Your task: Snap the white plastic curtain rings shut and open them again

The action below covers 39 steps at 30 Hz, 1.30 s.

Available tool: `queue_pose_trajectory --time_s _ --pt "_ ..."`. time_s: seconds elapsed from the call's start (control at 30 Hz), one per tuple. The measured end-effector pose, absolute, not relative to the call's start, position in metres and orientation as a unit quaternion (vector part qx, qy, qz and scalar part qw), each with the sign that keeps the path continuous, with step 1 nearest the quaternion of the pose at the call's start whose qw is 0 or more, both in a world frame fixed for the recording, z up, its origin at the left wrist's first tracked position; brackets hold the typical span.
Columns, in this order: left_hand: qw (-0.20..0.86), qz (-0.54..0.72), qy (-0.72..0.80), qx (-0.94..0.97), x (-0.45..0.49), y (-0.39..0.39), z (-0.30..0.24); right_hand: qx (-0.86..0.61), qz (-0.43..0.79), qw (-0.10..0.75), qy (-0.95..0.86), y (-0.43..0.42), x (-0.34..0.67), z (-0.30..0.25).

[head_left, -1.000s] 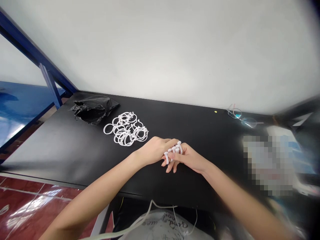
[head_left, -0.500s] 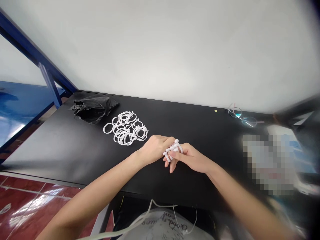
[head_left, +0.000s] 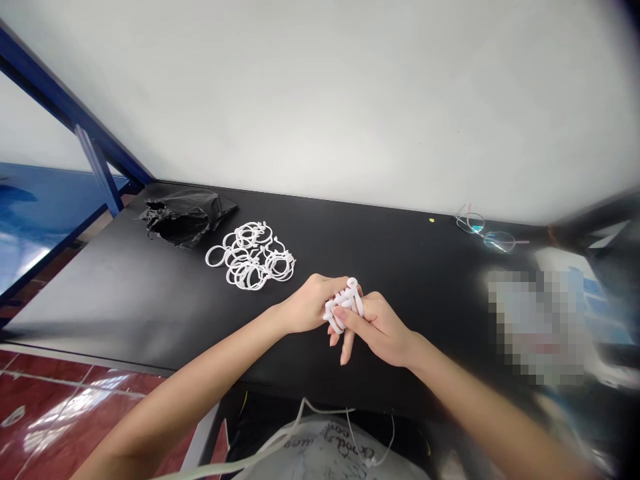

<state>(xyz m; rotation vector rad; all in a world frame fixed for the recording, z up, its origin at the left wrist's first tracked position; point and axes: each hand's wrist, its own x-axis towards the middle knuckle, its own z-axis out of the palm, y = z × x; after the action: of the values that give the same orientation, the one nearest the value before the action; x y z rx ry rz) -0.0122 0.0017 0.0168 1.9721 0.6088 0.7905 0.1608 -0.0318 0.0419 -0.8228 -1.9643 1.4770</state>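
left hand (head_left: 311, 303) and right hand (head_left: 386, 328) clamped on white bands (head_left: 345, 298)
the bands are to the right of the ring pile (head_left: 250, 260), and nearer; a black bag (head_left: 203, 210) lies beyond its left side.

White bands turned and drawn closer together, right hand lower.
A second ago the knobbed ends of the white bands (head_left: 344, 308) stood up in a spaced row between the hands; now the bands lie tilted over and crowded into a lattice, with one small round end turned face-on at the top. The right hand (head_left: 387, 327) has dropped a little, its wrist lower than in both earlier views, and its thumb has slid slightly down and left across the bands. Beneath them, one finger (head_left: 346, 350), bent up closer before, now points further down, well past its neighbour.
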Motion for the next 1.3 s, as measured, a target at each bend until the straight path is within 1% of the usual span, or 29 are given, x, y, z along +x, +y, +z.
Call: queue_pose_trajectory --time_s 0.13,0.23,0.53,0.6,0.73,0.8,0.97,1.03,1.1,1.23,1.3 --pt "0.468 0.322 0.233 0.789 -0.011 0.000 0.018 -0.288 0.474 0.296 -0.778 -0.036 0.162 0.039" --pt "0.506 0.311 0.232 0.771 -0.011 0.000 0.021 -0.277 0.429 0.299 -0.806 -0.038 0.163 0.042" --pt "0.637 0.266 0.224 0.687 -0.010 0.001 0.032 -0.277 0.431 0.326 -0.794 -0.042 0.161 0.046" --pt "0.625 0.275 0.227 0.695 -0.011 0.003 0.032 -0.288 0.468 0.323 -0.771 -0.042 0.159 0.045" --pt "0.534 0.290 0.260 0.750 -0.015 0.007 0.025 -0.341 0.579 0.302 -0.676 -0.039 0.157 0.044" --pt "0.466 0.277 0.276 0.794 -0.017 0.008 0.021 -0.353 0.613 0.296 -0.643 -0.037 0.156 0.044" --pt "0.237 0.226 0.300 0.896 -0.022 0.012 0.016 -0.371 0.683 0.288 -0.559 -0.033 0.157 0.042" --pt "0.200 0.194 0.299 0.913 -0.022 0.013 0.015 -0.370 0.688 0.287 -0.554 -0.034 0.157 0.039" --pt "0.223 0.181 0.294 0.911 -0.022 0.013 0.017 -0.367 0.668 0.299 -0.575 -0.037 0.156 0.036" --pt "0.355 0.201 0.257 0.876 -0.020 0.007 0.026 -0.370 0.611 0.336 -0.614 -0.047 0.156 0.029" --pt "0.392 0.213 0.248 0.860 -0.019 0.004 0.031 -0.371 0.591 0.350 -0.625 -0.051 0.157 0.028"
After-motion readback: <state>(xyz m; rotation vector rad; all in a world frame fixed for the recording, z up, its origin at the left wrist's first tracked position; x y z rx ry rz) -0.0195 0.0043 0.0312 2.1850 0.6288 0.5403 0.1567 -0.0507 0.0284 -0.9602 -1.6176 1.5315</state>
